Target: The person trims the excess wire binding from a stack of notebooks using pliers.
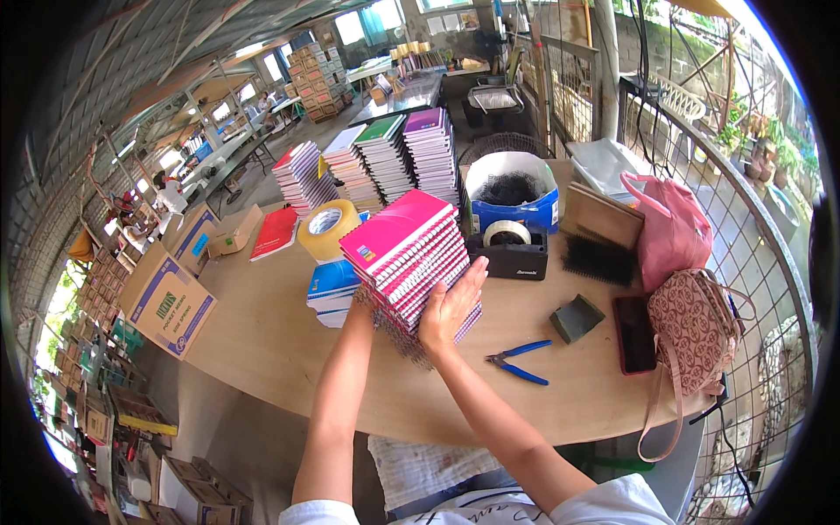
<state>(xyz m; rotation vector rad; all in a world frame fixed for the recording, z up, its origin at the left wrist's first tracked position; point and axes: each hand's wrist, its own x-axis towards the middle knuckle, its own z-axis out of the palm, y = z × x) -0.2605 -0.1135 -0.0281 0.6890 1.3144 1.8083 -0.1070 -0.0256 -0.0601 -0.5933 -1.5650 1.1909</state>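
Observation:
A tall stack of pink-covered spiral notebooks [404, 232] stands tilted between my hands at the near middle of the table. My right hand [451, 306] presses along the stack's right side, its fingers stretched out and close together. On the other side, my left hand [364, 302] clasps the lower left of the stack; its fingers are mostly hidden behind the notebooks. Dark coil wire [411, 346] shows at the stack's near lower edge. Blue-covered notebooks [332, 289] lie just left of it. Blue-handled cutting pliers [523, 362] rest to the right of my right forearm.
Behind stand several notebook stacks [382, 157], a tape roll [328, 229], a tape dispenser [516, 255] and a blue-white tub [512, 188]. Rightward lie a small dark box [577, 317], a phone [633, 334] and bags [700, 328]. Cartons [168, 302] sit at the table's left.

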